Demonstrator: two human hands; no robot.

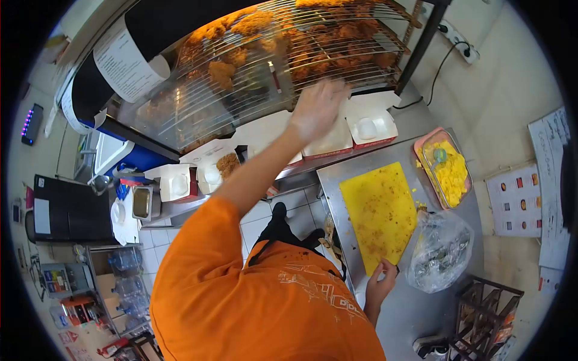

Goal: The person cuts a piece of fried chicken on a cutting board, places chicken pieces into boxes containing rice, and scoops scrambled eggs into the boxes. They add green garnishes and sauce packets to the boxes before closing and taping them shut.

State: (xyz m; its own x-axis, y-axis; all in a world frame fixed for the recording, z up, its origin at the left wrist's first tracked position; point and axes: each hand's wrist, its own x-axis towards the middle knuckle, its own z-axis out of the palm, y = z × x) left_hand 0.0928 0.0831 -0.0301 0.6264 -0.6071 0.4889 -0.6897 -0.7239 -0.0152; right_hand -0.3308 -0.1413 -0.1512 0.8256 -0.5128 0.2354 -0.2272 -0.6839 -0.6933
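Observation:
My left hand (319, 109) is stretched out above the row of open white and red boxes, in front of the heated case. Its fingers are blurred by motion, and whether they hold anything cannot be made out. Below it lies an open box (330, 143); to its right stands another box (367, 129) with a small white cup inside. Further left, one box holds a piece of fried food (227, 165). My right hand (380, 284) rests at the near edge of the crumb-covered yellow board (378, 210), its thumb and fingers loosely curved, slightly apart.
Fried pieces (221, 73) sit on wire racks in the case (349, 54). A pink tub (421, 144) of yellow food and a clear plastic bag (441, 249) lie right of the board on the metal table (415, 313). A metal container (142, 202) stands left; a dark rack (490, 313) stands lower right.

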